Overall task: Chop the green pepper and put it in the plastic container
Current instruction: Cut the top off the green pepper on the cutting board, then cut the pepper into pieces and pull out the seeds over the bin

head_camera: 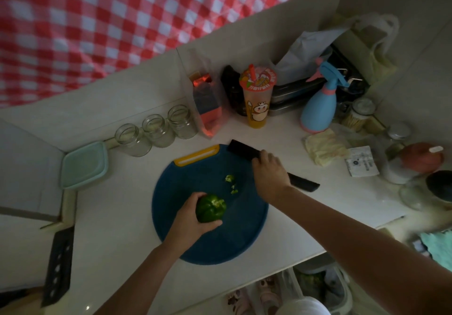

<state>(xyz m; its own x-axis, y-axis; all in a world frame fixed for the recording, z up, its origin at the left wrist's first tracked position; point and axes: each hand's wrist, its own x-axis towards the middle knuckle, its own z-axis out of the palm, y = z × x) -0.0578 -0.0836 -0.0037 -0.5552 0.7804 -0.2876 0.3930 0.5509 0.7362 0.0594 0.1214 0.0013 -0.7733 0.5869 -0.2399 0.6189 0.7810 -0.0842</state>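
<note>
A whole green pepper (210, 207) lies on the round blue cutting board (193, 243), stem end turned up. My left hand (193, 219) grips it from the left, thumb under its near side. Small green bits (231, 183) lie on the board just beyond it. A black knife (244, 149) rests at the board's far right edge, handle (304, 182) pointing right on the counter. My right hand (270, 175) lies over the middle of the knife; whether its fingers are curled round it cannot be seen. The mint-lidded plastic container (84, 165) stands at the far left.
Three empty glass jars (156, 131) line the back wall. Behind the board stand a clear bag (208, 99), an orange drink cup (256, 99) and a blue spray bottle (320, 104). Jars, a cloth (325, 148) and a paper slip crowd the right. A black perforated tool (58, 265) lies front left.
</note>
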